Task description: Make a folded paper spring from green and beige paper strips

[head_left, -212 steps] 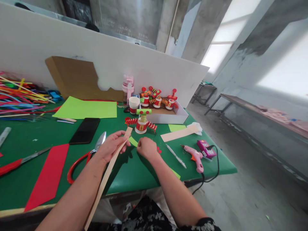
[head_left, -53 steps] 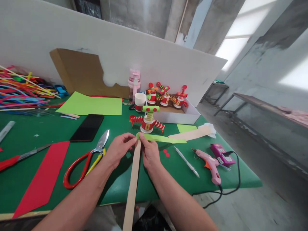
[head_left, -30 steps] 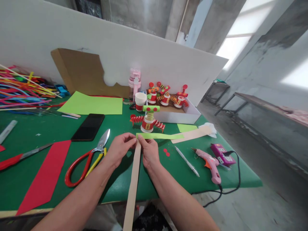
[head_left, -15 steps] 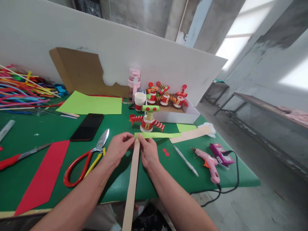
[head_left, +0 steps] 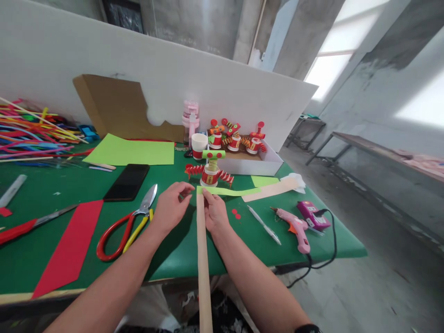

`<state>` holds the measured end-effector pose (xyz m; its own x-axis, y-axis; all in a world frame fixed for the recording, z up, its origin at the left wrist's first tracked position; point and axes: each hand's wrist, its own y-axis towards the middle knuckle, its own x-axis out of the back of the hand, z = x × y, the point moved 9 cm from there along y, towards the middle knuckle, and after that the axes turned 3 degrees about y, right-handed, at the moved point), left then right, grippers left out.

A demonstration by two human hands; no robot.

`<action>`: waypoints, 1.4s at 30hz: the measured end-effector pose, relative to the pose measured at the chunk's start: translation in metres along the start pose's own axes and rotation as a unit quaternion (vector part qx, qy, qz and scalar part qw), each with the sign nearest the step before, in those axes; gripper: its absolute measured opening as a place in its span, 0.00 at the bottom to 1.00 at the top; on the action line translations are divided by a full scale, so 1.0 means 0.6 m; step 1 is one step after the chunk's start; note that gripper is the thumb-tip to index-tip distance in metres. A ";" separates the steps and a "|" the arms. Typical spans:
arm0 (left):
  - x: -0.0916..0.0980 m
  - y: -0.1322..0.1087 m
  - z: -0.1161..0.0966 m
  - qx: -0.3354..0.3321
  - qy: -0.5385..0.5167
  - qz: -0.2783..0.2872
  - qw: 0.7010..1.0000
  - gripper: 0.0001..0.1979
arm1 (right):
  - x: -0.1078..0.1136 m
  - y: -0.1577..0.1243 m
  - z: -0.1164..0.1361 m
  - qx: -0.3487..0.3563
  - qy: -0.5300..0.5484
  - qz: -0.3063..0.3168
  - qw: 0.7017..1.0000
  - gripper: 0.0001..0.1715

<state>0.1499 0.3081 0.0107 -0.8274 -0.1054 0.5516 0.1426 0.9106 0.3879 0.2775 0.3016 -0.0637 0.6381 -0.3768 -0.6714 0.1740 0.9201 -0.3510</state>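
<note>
My right hand (head_left: 215,213) pinches the corner where a light green paper strip (head_left: 239,192) meets a long beige paper strip (head_left: 203,263) at a right angle. The green strip runs right; the beige one hangs down over the table's front edge. Just left of that corner is my left hand (head_left: 172,206), its fingers bent, apart and holding nothing. Behind the strips stands a red paper-cup figure (head_left: 210,176) with folded red arms and a green tube head. Small red paper dots (head_left: 236,213) lie to the right of my right hand.
Red-handled scissors (head_left: 126,226), a black phone (head_left: 127,182) and a red paper sheet (head_left: 71,245) lie left. To the right are a white pen (head_left: 264,225) and a pink glue gun (head_left: 294,228) with its cord. A white box (head_left: 249,167) holds several cup figures.
My left hand has let go of the strips' corner and moved slightly left. My right hand still holds it. The beige strip's lower end has swung right, and the view has shifted a little.
</note>
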 end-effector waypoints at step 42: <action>-0.007 -0.010 0.035 0.197 -0.355 0.007 0.914 0.26 | -0.036 -0.024 0.019 0.078 -0.110 0.087 0.987 0.09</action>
<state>0.1410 0.3112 -0.0094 -0.9907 0.0665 -0.1185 0.0657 0.9978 0.0107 0.2698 0.2978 -0.0371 0.8127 -0.1960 -0.5487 0.1502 0.9804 -0.1277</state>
